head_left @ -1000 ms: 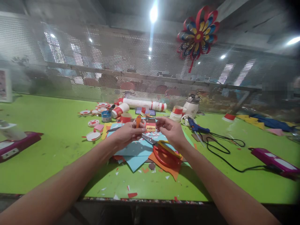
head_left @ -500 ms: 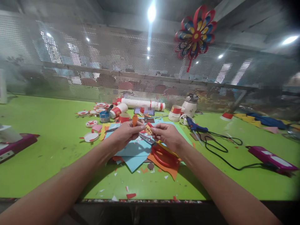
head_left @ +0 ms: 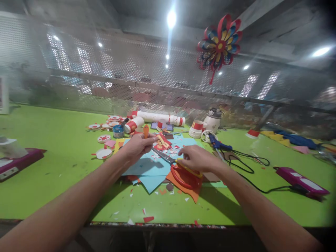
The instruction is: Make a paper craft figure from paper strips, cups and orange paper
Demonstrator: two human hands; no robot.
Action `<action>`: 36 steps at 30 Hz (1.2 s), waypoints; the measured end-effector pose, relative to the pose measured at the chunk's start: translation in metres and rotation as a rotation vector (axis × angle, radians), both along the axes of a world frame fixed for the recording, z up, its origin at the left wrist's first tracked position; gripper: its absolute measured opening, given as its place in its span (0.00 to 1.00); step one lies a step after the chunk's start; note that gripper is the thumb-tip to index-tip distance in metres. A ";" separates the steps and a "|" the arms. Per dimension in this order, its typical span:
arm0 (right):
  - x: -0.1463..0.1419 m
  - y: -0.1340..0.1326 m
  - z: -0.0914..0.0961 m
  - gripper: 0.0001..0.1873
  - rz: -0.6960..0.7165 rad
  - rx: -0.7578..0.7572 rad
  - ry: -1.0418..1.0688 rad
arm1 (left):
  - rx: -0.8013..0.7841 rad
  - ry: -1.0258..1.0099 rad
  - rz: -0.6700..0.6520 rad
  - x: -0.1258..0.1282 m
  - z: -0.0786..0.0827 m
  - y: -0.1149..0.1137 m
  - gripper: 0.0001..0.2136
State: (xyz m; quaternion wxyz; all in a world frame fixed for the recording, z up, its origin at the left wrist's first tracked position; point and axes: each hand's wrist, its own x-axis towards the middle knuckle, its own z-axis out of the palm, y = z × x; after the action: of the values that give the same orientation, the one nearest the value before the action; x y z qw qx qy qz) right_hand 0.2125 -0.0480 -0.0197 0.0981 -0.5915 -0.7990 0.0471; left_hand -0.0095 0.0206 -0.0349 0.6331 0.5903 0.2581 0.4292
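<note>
My left hand [head_left: 138, 147] is closed, with a red-and-yellow printed paper piece [head_left: 163, 141] at its fingertips. An orange, rounded strip [head_left: 146, 131] sticks up from the same hand. Scissors with red and yellow handles [head_left: 181, 176] lie on light blue paper [head_left: 147, 168] and an orange sheet [head_left: 193, 190], blades pointing up and left. My right hand [head_left: 198, 157] is over the yellow handle loop, fingers bent and apart, with nothing seen between them. Whether it touches the handle I cannot tell. Small red and white scraps lie around the blades.
A blue glue gun [head_left: 220, 144] with a black cord lies at right, near a purple power strip [head_left: 300, 180]. Paper cups [head_left: 196, 128], a bottle [head_left: 212, 120], a blue jar [head_left: 118, 131], a long white tube [head_left: 160, 117] and several decorated discs [head_left: 103, 153] stand or lie around the green table.
My right hand has let go of the red-and-yellow paper piece and moved right and down over the scissors. My left hand has shifted slightly left, keeping the piece and the orange strip.
</note>
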 end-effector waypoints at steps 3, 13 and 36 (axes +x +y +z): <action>0.002 -0.014 -0.004 0.21 0.037 -0.094 -0.257 | -0.010 -0.015 0.017 -0.001 0.003 0.000 0.10; 0.004 -0.004 -0.023 0.37 -0.008 -0.206 -0.152 | -0.020 -0.093 0.064 -0.005 0.007 0.002 0.11; 0.016 -0.027 0.000 0.20 0.230 -0.400 0.804 | 0.013 -0.217 0.141 -0.008 0.022 -0.007 0.10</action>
State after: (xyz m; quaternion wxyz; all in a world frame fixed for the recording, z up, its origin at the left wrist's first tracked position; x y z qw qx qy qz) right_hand 0.2285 -0.0747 -0.0198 0.2781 -0.4409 -0.7333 0.4366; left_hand -0.0180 0.0132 -0.0129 0.6218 0.5248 0.2260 0.5356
